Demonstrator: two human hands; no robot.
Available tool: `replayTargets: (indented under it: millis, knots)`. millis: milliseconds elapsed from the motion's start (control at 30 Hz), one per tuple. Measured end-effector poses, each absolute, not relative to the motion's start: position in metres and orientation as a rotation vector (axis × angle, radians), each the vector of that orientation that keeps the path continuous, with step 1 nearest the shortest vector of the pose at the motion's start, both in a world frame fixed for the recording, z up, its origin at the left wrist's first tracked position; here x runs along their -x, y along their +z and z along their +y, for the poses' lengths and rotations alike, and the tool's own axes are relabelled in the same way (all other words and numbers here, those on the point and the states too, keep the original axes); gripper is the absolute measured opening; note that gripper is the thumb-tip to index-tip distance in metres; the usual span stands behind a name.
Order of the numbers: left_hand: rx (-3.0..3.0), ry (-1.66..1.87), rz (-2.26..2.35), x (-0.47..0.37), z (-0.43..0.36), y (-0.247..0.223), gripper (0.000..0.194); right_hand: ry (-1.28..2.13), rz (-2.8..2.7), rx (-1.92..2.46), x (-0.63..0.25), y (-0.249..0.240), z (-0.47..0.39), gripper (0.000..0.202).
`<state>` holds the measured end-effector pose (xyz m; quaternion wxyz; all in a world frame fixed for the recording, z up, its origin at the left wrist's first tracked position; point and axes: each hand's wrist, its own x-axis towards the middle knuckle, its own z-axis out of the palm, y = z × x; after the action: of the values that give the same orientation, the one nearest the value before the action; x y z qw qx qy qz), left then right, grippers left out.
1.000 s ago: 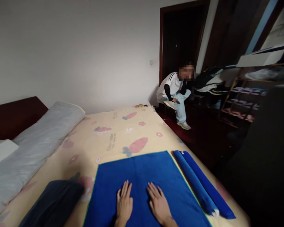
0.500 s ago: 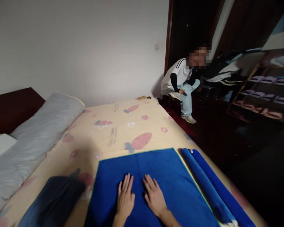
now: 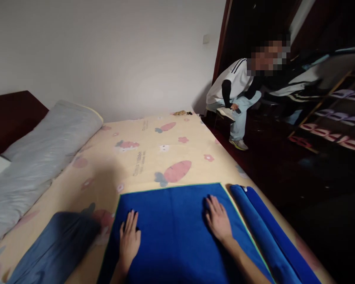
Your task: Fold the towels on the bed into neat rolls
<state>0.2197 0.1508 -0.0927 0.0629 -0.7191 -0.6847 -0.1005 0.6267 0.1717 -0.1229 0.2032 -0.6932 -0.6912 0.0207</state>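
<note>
A blue towel (image 3: 174, 225) with a thin green edge is spread flat on the bed. On its left part lies my left hand (image 3: 130, 236), palm down with fingers stretched out. My right hand (image 3: 219, 217) rests palm down on the right part, near the far right corner, its fingers extended. Neither hand holds anything. To the right, beside the towel, two long blue rolls or folds of cloth (image 3: 257, 225) lie side by side along the bed's edge. A dark blue-grey cloth (image 3: 53, 244) sits to the left, partly in shadow.
The bed (image 3: 148, 157) has a cream sheet with carrot prints. A long grey pillow (image 3: 53, 146) lies at the left by a dark headboard (image 3: 14, 118). A seated person (image 3: 236, 86) is beyond the far right corner. Slippers fill a rack (image 3: 340, 114) at right.
My hands have moved apart over the towel, the left one leftward and the right one rightward toward the far corner. The view has shifted a little.
</note>
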Motion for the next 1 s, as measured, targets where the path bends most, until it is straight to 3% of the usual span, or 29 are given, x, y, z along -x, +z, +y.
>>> replayTargets:
  millis: [100, 233, 367, 500, 633, 833, 1000]
  knots:
    - [2.51, -0.307, -1.893, -0.298, 0.181, -0.087, 0.076, 0.281, -2.195, 1.638, -0.547, -0.108, 0.183, 0.058]
    - [2.741, -0.259, -1.806, -0.357, 0.229, -0.083, 0.067, 0.457, -2.385, 1.452, -0.5, -0.093, 0.212, 0.058]
    - [2.451, -0.196, -2.066, -0.299, 0.253, -0.083, 0.051, 0.332, -2.25, 1.737, -0.568, -0.094, 0.241, 0.053]
    - [2.0, -0.161, -2.34, -0.204, 0.249, -0.086, 0.054, 0.097, -1.969, 2.053, -0.65, -0.104, 0.252, 0.059]
    - [1.928, -0.122, -2.353, -0.17, 0.243, -0.082, 0.059, 0.011, -1.888, 2.143, -0.668, -0.112, 0.255, 0.061]
    - [1.916, -0.162, -2.366, -0.203, 0.247, -0.071, 0.054, 0.032, -1.805, 1.998, -0.65, -0.102, 0.25, 0.054]
    - [2.504, -0.361, -1.888, -0.298, 0.249, -0.076, 0.052, 0.14, -1.885, 1.681, -0.56, -0.096, 0.191, 0.052]
